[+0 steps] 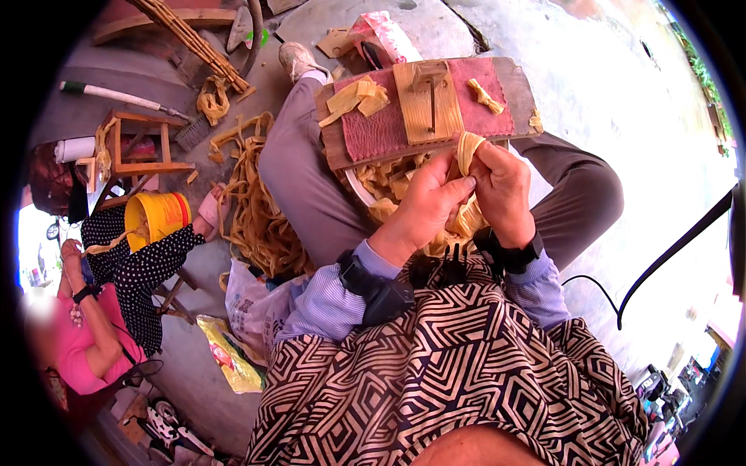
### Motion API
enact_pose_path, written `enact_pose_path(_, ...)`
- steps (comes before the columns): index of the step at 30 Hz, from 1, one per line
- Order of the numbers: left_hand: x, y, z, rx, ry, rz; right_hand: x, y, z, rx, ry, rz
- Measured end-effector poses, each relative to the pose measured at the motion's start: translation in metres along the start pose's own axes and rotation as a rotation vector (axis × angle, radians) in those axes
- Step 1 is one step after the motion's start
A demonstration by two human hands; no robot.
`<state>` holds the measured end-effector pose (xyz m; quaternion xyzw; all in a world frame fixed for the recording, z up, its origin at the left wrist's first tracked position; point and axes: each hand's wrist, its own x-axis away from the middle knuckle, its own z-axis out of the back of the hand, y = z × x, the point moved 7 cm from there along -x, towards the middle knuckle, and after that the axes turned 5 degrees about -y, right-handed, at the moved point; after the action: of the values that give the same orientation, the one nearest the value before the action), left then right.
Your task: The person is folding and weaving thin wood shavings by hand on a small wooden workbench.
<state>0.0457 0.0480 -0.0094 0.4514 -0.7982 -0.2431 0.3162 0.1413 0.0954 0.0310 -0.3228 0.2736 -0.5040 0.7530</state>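
Note:
Both of my hands meet over my lap, working a pale yellow, flat pliable strip [468,151] that is bent into a loop. My left hand [427,203] pinches its lower part, thumb pointing at the other hand. Fingers curled, my right hand [503,185] grips the loop from the right. Just beyond them lies a wooden board [524,95] covered with red cloth [373,133]. A light wood block [412,105] with an upright metal pin [432,107] sits on it, between folded strips [359,98] and one knotted strip [485,96]. More strips fill a basin [359,189] under the board.
A long tangled heap of strips [260,210] lies on the floor left of my leg, near plastic bags [252,299]. Farther left, a seated person in pink [101,334] holds a strip by a yellow bucket [158,220]. A wooden stool [148,165] and brush [191,132] are beyond.

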Motion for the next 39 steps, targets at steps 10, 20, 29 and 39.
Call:
enact_pose_path(10, 0.012, 0.025, 0.012, -1.121, 0.057, -0.239, 0.022, 0.034, -0.016, -0.258, -0.038, -0.05)
enact_pose_path(20, 0.016, 0.031, 0.001, -1.17, 0.076, -0.542, 0.052, 0.047, -0.071, -1.635, -0.359, -0.658)
enact_pose_path(29, -0.007, 0.031, 0.007, -1.348, 0.37, -0.38, 0.027, 0.028, -0.028, -0.487, 0.078, -0.112)
enact_pose_path(39, 0.038, -0.029, 0.042, -0.133, 0.117, 0.204, 0.026, 0.037, -0.014, -0.516, 0.127, -0.117)
